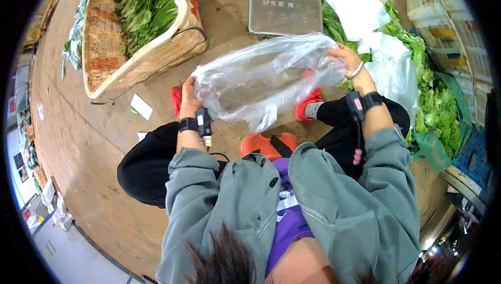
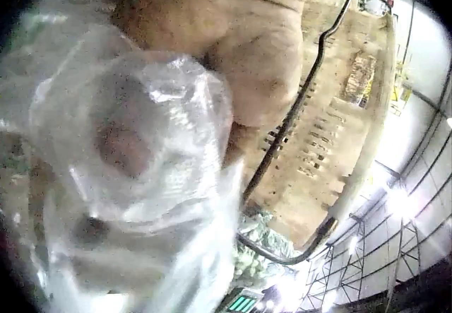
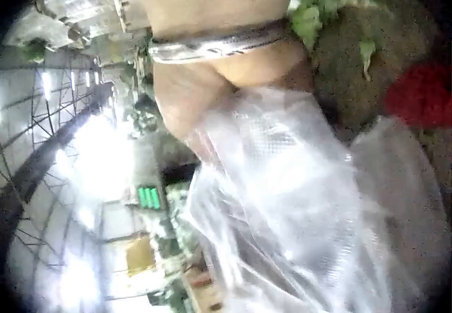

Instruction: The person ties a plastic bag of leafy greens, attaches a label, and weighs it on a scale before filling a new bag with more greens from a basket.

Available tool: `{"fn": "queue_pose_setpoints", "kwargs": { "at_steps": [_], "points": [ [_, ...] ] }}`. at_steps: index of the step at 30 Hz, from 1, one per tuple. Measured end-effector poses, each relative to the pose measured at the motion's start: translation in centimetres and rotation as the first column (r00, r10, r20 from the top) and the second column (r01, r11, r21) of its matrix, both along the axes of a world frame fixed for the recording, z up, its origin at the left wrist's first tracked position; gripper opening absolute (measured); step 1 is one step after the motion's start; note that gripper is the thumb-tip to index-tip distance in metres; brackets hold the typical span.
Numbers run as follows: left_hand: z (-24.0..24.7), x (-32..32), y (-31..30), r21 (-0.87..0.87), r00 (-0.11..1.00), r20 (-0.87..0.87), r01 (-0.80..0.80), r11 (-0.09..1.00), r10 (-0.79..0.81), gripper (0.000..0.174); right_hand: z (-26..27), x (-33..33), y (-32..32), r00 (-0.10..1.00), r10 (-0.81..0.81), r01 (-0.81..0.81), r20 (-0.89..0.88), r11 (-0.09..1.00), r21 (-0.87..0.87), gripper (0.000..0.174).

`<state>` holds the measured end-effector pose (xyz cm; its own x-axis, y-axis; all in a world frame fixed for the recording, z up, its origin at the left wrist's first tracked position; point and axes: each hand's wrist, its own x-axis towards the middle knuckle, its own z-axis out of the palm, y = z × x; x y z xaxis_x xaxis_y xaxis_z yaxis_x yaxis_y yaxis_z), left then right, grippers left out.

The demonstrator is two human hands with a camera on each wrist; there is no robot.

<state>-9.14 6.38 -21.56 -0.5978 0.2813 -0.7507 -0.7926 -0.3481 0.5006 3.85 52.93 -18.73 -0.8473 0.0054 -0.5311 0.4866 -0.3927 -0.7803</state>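
Observation:
A clear plastic bag [image 1: 266,80] is spread wide between both hands, in front of the seated person's knees. The left hand [image 1: 191,95] grips its left end; in the left wrist view the bag's film [image 2: 162,150] covers the fingertips. At the other end the right hand [image 1: 348,61] holds the bag, thumb and fingers partly hidden by the film. Crumpled plastic [image 3: 282,179] hangs from that hand in the right wrist view. Below the bag, the floor and the red shoes [image 1: 309,104] show through or beside it.
Leafy greens [image 1: 148,10] fill a worn crate [image 1: 99,49] with a wire handle at the upper left. A scale [image 1: 285,5] lies ahead of the bag. More lettuce [image 1: 438,112], partly under white plastic sheets [image 1: 357,7], lies to the right. An orange stool [image 1: 263,146] is beneath the person.

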Motion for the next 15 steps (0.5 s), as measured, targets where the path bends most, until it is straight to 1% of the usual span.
{"fn": "queue_pose_setpoints", "kwargs": {
  "at_steps": [1,2,3,4,5,6,7,8,9,10,11,12,13,14,15],
  "points": [
    [0.2,-0.2,0.0,-0.017,0.997,0.036,0.065,0.998,-0.064,0.028,-2.5,0.2,1.1,0.993,-0.086,0.040,0.078,0.885,0.464,0.051],
    [0.6,0.0,0.4,-0.064,0.996,0.036,0.078,0.995,-0.076,0.031,-3.8,0.3,1.4,0.975,-0.194,0.025,0.105,0.571,0.821,0.048],
    [1.0,0.3,0.8,-0.071,0.997,0.040,0.075,0.995,-0.072,0.031,-2.8,0.0,-0.2,0.976,-0.190,0.021,0.110,0.576,0.817,0.048],
    [1.2,0.4,1.3,-0.273,0.994,-0.046,0.080,0.959,-0.096,0.033,-0.2,-0.6,-3.6,0.998,-0.051,0.042,-0.039,0.044,0.998,0.044],
    [1.3,0.0,1.7,-0.461,0.983,-0.127,0.063,0.885,-0.136,0.035,2.6,-1.4,-7.0,0.984,0.150,0.155,-0.092,-0.493,0.856,0.041],
    [-2.6,-0.9,0.6,-0.436,0.963,-0.212,0.058,0.898,-0.166,0.039,5.0,-2.2,-10.4,0.915,0.332,0.334,-0.228,-0.309,0.891,0.040],
    [-2.1,-0.8,1.4,-0.433,0.964,-0.211,0.058,0.900,-0.163,0.039,6.5,-2.9,-13.7,0.797,0.473,0.467,-0.375,-0.090,0.880,0.039],
    [-1.0,-0.2,2.9,-0.461,0.975,-0.181,0.032,0.887,-0.129,0.035,4.8,-3.1,-16.6,0.679,0.545,0.470,-0.492,0.192,0.862,0.035],
    [0.1,0.3,4.1,-0.491,0.984,-0.150,0.008,0.871,-0.094,0.031,3.2,-3.0,-19.3,0.737,0.597,0.098,-0.318,0.372,0.923,0.037],
    [0.7,0.5,4.5,-0.495,0.982,-0.168,-0.004,0.869,-0.091,0.036,0.2,-2.9,-21.6,0.703,0.699,0.009,-0.135,0.182,0.983,0.042],
    [0.2,-0.2,4.2,-0.496,0.981,-0.167,0.001,0.868,-0.096,0.036,-1.9,-2.7,-22.9,0.650,0.757,-0.065,0.059,-0.021,0.998,0.047],
    [-0.7,-1.4,3.4,-0.438,0.992,-0.104,-0.114,0.892,0.076,0.040,-1.7,-1.3,-23.4,0.506,0.788,-0.350,0.351,-0.185,0.918,0.052],
    [-1.4,-2.2,2.6,-0.390,0.969,-0.029,-0.237,0.890,0.245,0.044,-1.5,0.6,-23.9,0.275,0.762,-0.576,0.586,-0.357,0.735,0.057],
    [-0.7,-2.2,2.0,-0.302,0.961,-0.091,-0.278,0.912,0.263,0.050,-1.1,2.0,-23.6,0.100,0.791,-0.612,0.604,-0.429,0.664,0.059],
    [-1.2,-2.8,0.9,-0.380,0.965,-0.078,-0.262,0.887,0.252,0.053,-0.8,2.7,-23.1,-0.080,0.796,-0.629,0.600,-0.507,0.589,0.062]
  ]
}}
